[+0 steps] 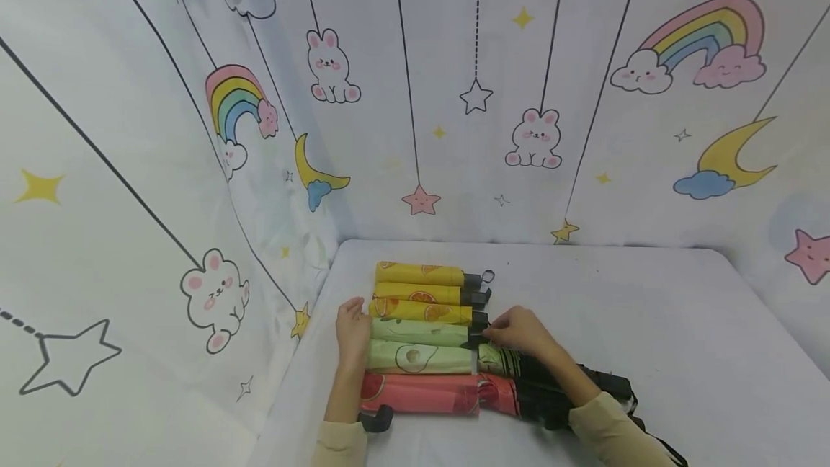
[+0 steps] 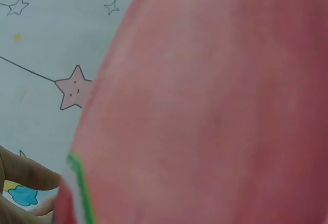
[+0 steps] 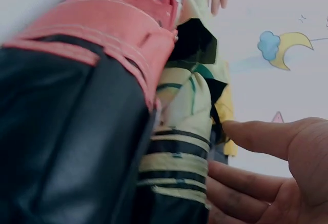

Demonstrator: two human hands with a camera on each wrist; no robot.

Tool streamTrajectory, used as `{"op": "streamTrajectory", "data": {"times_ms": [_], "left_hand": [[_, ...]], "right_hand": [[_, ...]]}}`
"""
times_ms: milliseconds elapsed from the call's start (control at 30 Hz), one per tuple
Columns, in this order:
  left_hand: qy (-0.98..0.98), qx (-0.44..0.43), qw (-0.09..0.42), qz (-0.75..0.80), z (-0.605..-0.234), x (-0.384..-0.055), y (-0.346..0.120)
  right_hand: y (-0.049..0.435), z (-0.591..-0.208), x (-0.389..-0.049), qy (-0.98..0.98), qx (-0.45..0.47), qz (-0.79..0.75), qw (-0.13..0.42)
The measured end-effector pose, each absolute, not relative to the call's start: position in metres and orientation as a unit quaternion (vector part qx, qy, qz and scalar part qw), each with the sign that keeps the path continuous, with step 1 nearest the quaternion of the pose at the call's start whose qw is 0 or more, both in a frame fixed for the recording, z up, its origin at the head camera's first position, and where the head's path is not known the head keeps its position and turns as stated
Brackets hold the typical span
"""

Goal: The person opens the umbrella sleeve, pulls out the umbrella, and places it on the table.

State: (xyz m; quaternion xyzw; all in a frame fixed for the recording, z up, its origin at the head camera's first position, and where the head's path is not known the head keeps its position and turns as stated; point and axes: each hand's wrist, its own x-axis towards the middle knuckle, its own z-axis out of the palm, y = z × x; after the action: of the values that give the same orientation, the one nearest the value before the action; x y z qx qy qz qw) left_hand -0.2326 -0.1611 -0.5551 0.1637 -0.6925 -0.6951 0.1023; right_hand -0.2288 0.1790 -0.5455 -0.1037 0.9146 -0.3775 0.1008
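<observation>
Folded umbrellas lie side by side on the white table. My left hand (image 1: 352,330) rests at the left end of a light green umbrella (image 1: 418,332), fingers loosely bent and touching its tip. At that umbrella's black handle end, my right hand (image 1: 521,330) pinches with thumb and fingertips; in the right wrist view the thumb (image 3: 256,137) meets a black part. Directly below lies another light green umbrella (image 1: 415,357) with an avocado print. Nearest me is a red watermelon-print umbrella (image 1: 421,393), whose fabric (image 2: 195,101) fills most of the left wrist view.
Three yellow orange-print umbrellas (image 1: 421,274) lie beyond the green ones, black handles to the right. Banded green fabric (image 1: 498,360) and black lengths (image 1: 541,403) extend under my right forearm. A black hooked handle (image 1: 377,420) lies by my left forearm. A patterned curtain (image 1: 389,128) stands behind.
</observation>
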Motion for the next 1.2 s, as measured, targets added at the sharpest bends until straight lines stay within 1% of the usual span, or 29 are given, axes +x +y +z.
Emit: {"op": "streamTrajectory", "data": {"times_ms": [267, 633, 967, 1067, 1200], "left_hand": [[-0.688, 0.174, 0.109, -0.696, -0.562, -0.234, -0.160], [-0.680, 0.189, 0.112, -0.699, -0.563, -0.233, -0.162], [-0.645, 0.186, 0.111, -0.733, -0.564, -0.231, -0.163], [-0.645, 0.181, 0.116, -0.734, -0.563, -0.230, -0.164], [-0.648, 0.178, 0.122, -0.731, -0.563, -0.229, -0.165]], "right_hand": [[0.172, -0.555, -0.230, 0.917, -0.123, -0.366, 0.103], [0.168, -0.561, -0.230, 0.917, -0.093, -0.373, 0.103], [0.171, -0.560, -0.233, 0.909, -0.101, -0.393, 0.094], [0.172, -0.560, -0.233, 0.908, -0.077, -0.402, 0.085], [0.172, -0.560, -0.233, 0.893, -0.015, -0.443, 0.075]]}}
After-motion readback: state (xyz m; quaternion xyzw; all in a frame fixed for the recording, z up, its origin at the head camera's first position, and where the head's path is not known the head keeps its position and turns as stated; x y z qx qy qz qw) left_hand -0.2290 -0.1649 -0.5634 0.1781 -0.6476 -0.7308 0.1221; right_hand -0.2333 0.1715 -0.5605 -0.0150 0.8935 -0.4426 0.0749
